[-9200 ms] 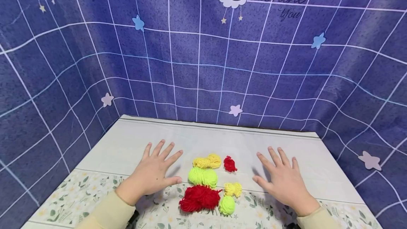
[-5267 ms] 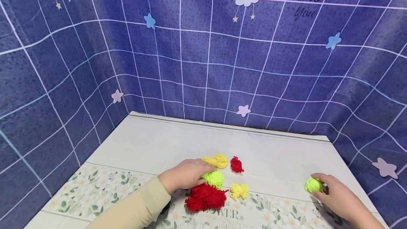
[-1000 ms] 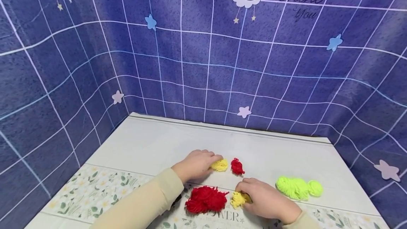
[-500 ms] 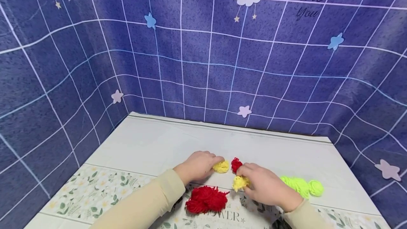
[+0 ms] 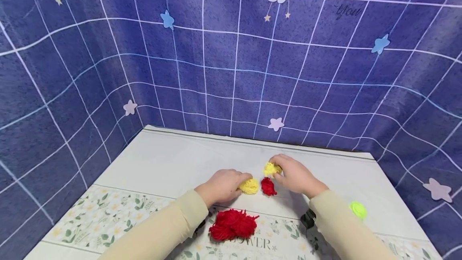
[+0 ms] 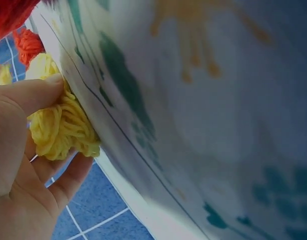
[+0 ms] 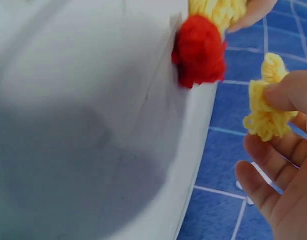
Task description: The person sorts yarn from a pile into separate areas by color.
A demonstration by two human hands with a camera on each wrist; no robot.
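Observation:
My left hand (image 5: 221,186) grips the larger yellow yarn bundle (image 5: 249,186) on the table, its thumb pressed over the middle of the strands in the left wrist view (image 6: 61,125). Pinched between thumb and fingers of my right hand (image 5: 294,175) is the smaller yellow yarn bundle (image 7: 268,100), held up off the table just beyond the small red yarn bundle (image 5: 268,187). That red bundle lies between the two hands. Nearer the front, a large red yarn bundle (image 5: 234,225) rests on the floral strip of the cloth.
A neon green yarn ball (image 5: 358,210) lies on the right side of the table (image 5: 173,151); my right sleeve (image 5: 346,224) hides the larger green bundle beside it. Blue curtain (image 5: 223,71) with a white grid encloses the back and sides.
Both green bundles went to the right side earlier. Over the last second, my right hand has picked up the small yellow bundle and carried it away past the small red one. Left hand stays put.

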